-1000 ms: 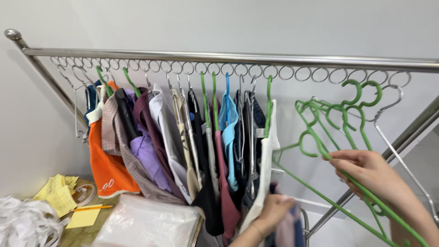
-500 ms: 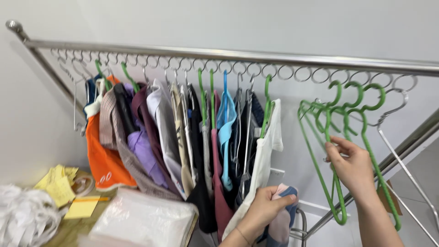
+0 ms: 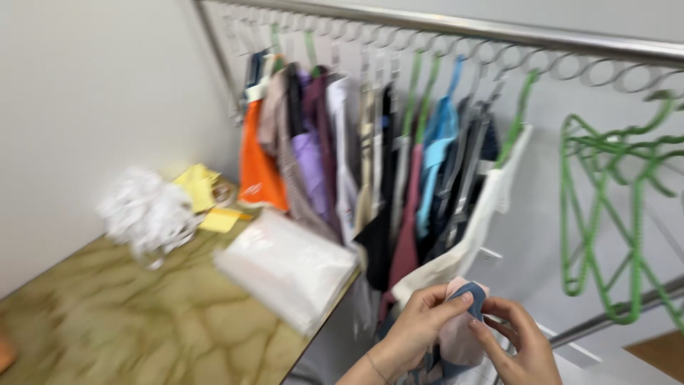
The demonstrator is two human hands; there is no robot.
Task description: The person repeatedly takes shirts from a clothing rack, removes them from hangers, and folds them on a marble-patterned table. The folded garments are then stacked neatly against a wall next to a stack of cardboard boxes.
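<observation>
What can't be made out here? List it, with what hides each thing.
- Pink and blue fabric piece, head view: its kind of garment is unclear; motion blur, and both hands cover it.
- Left hand and right hand: forearms cut off by the bottom edge.
- Green plastic hangers: count unclear; blurred, cut by the right edge.
- White crumpled heap on the marbled table: too blurred to identify.

Thin bracelet point(image 3: 375, 367), bare forearms

Two hands: left hand point(image 3: 420, 324), right hand point(image 3: 516, 342); one rail point(image 3: 499, 32); one table point(image 3: 142, 314); one orange garment point(image 3: 260, 164).
</observation>
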